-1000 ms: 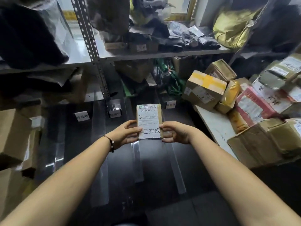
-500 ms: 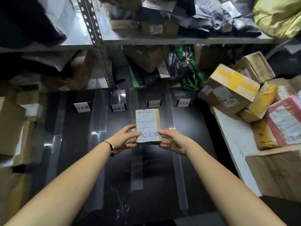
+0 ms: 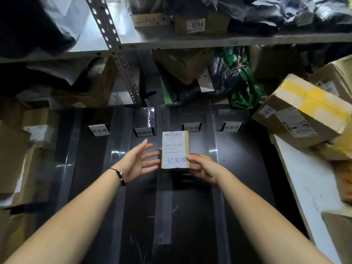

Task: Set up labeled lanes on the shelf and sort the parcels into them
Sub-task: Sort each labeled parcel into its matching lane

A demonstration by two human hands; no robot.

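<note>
A small brown parcel (image 3: 174,147) with a white shipping label and large printed characters sits low over the black shelf surface (image 3: 245,178), in the lane between two clear tape strips. Its far edge is just below the third lane label (image 3: 191,127). My right hand (image 3: 205,168) pinches its near right corner, thumb on the label. My left hand (image 3: 139,162) hovers just left of the parcel, fingers spread and apart from it. Three more lane labels stand in a row: first (image 3: 99,129), second (image 3: 144,132), fourth (image 3: 231,127).
Cardboard boxes are stacked at the left edge (image 3: 17,159). A yellow-taped box (image 3: 301,111) and other parcels pile on the white table (image 3: 304,187) at right. Bags and boxes crowd the rear and the upper metal shelf (image 3: 209,41).
My left hand let go of the parcel and opened, drawing off to the left. The parcel moved forward toward the third label, now held by the right hand alone.
</note>
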